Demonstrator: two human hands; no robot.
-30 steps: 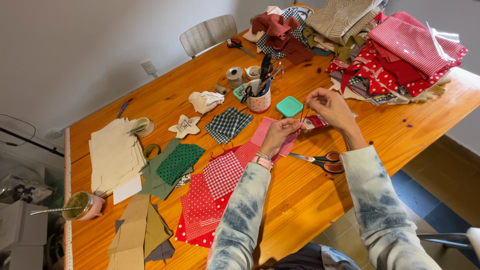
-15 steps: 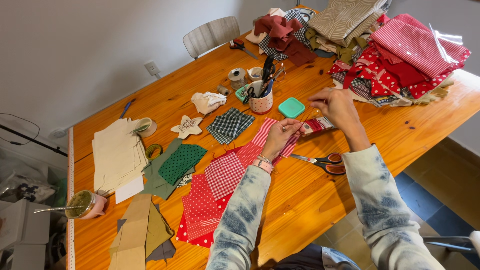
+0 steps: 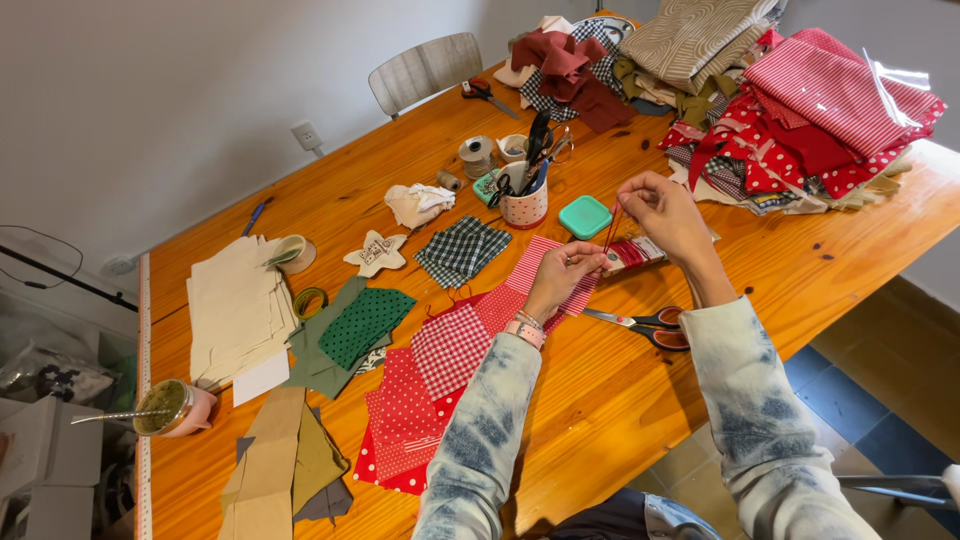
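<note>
Left hand (image 3: 562, 275): fingers pinched together on a red thread (image 3: 611, 224), low over the striped cloth (image 3: 548, 268).
Right hand (image 3: 668, 212): pinching the thread's upper end, raised above the tabletop (image 3: 800, 260).
Scissors (image 3: 645, 325): flat, just beside right wrist.
Mint box (image 3: 584, 216): near thread.

Left hand (image 3: 562, 276) pinches low end of red thread (image 3: 611, 222); right hand (image 3: 668, 212), at its 2 o'clock, pinches top end. Scissors (image 3: 640, 324) lie at 5 o'clock of left hand. Green box (image 3: 585, 216) at 12 o'clock.
</note>
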